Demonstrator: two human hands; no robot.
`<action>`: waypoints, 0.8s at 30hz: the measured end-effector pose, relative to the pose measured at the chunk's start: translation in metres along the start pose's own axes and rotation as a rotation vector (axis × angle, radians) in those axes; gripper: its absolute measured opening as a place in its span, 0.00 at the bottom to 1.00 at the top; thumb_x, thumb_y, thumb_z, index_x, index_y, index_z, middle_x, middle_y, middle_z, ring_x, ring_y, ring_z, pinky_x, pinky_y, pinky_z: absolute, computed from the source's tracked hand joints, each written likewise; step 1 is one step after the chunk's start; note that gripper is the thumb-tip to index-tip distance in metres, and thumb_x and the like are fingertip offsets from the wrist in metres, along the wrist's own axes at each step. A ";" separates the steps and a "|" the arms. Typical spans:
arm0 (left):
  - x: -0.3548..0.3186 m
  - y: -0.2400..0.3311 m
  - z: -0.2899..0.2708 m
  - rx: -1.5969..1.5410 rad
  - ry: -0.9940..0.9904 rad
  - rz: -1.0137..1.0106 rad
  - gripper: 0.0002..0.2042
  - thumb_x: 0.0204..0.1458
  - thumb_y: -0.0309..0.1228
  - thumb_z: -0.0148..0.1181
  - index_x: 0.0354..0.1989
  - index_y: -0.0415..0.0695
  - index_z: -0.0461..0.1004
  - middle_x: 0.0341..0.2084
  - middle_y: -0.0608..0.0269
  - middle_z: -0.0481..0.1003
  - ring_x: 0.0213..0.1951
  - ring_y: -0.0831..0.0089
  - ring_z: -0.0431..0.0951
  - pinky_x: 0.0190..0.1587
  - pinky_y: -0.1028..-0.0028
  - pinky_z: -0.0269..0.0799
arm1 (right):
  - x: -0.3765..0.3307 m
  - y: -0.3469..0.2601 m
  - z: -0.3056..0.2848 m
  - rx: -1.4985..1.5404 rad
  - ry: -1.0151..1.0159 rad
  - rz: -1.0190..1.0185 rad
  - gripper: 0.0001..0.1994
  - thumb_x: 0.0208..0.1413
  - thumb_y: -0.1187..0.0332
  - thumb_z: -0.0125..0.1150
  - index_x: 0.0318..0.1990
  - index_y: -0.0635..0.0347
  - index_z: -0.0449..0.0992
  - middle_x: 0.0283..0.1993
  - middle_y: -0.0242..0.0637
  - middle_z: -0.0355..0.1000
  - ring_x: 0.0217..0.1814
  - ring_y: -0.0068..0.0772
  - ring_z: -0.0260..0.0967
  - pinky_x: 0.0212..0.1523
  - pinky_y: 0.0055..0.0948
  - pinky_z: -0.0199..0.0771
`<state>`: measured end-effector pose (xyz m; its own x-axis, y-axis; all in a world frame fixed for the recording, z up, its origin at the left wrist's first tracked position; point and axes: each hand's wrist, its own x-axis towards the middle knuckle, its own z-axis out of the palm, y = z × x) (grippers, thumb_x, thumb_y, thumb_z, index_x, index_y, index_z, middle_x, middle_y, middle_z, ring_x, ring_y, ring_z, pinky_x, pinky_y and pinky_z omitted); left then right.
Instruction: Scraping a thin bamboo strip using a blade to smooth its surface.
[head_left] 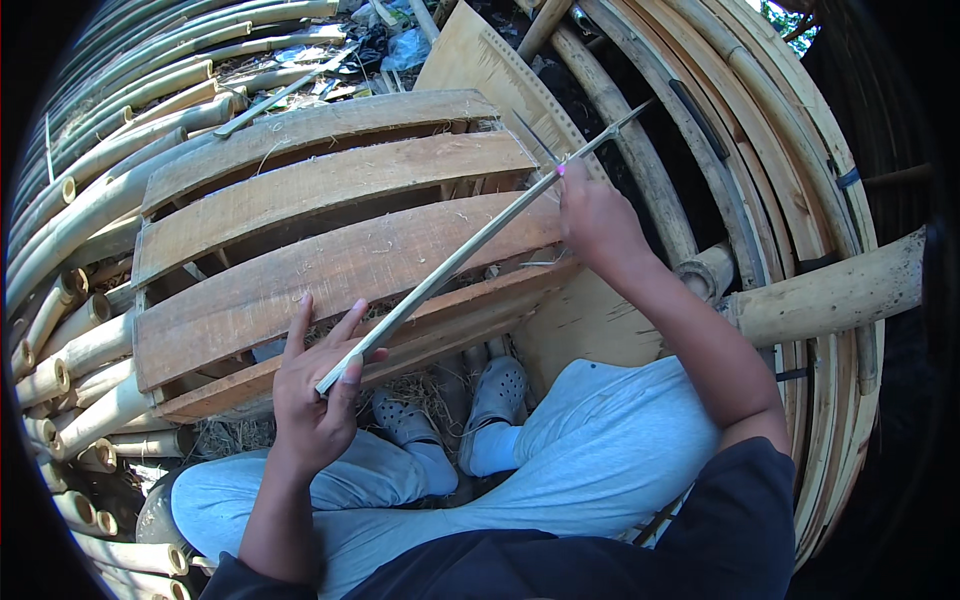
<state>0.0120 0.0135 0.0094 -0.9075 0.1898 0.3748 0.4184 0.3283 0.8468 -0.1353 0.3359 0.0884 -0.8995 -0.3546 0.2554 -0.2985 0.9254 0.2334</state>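
Note:
A long, pale bamboo strip slants across my front, its near end at my left hand and its far end beyond my right hand. The left thumb lies against the strip near its end, while the other fingers of that hand stretch out over the slatted wooden crate. My right hand is closed beside the strip, above the crate's right end. From its fist sticks a thin, dark, pointed knife blade, crossing close to the strip. A bit of pink shows at the fingertips; the handle is mostly hidden.
Cut bamboo poles are stacked on the left. Long wooden planks and a thick bamboo pole stand on the right. A plywood sheet leans behind the crate. My clogs rest among shavings below it.

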 end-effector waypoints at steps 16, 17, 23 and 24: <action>-0.007 -0.003 -0.003 0.029 0.022 0.035 0.16 0.67 0.33 0.44 0.43 0.39 0.80 0.33 0.56 0.83 0.61 0.52 0.73 0.73 0.47 0.41 | -0.010 -0.038 -0.027 0.049 -0.265 -0.144 0.07 0.62 0.71 0.50 0.43 0.66 0.65 0.28 0.55 0.76 0.34 0.59 0.78 0.34 0.52 0.79; -0.007 -0.003 -0.004 0.032 0.021 0.033 0.16 0.67 0.33 0.44 0.43 0.39 0.80 0.33 0.56 0.83 0.61 0.52 0.73 0.73 0.47 0.41 | -0.006 -0.030 -0.024 0.053 -0.265 -0.144 0.07 0.62 0.71 0.50 0.43 0.66 0.65 0.28 0.55 0.76 0.34 0.59 0.78 0.34 0.52 0.79; -0.001 0.000 0.000 -0.007 0.014 0.042 0.15 0.67 0.32 0.45 0.43 0.39 0.80 0.33 0.57 0.83 0.61 0.53 0.73 0.73 0.47 0.41 | 0.014 0.068 0.007 0.032 -0.030 0.085 0.08 0.67 0.68 0.44 0.41 0.66 0.64 0.25 0.61 0.73 0.32 0.65 0.74 0.32 0.59 0.74; -0.003 -0.002 0.000 -0.001 0.017 0.032 0.15 0.67 0.32 0.45 0.43 0.39 0.80 0.33 0.57 0.83 0.61 0.53 0.73 0.73 0.47 0.41 | 0.011 0.037 0.004 0.030 -0.099 0.094 0.07 0.65 0.69 0.47 0.41 0.66 0.64 0.27 0.59 0.74 0.34 0.62 0.76 0.33 0.57 0.76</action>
<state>0.0138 0.0123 0.0063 -0.8942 0.1842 0.4081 0.4471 0.3214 0.8347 -0.1575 0.3668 0.0962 -0.9507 -0.2521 0.1805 -0.2190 0.9581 0.1844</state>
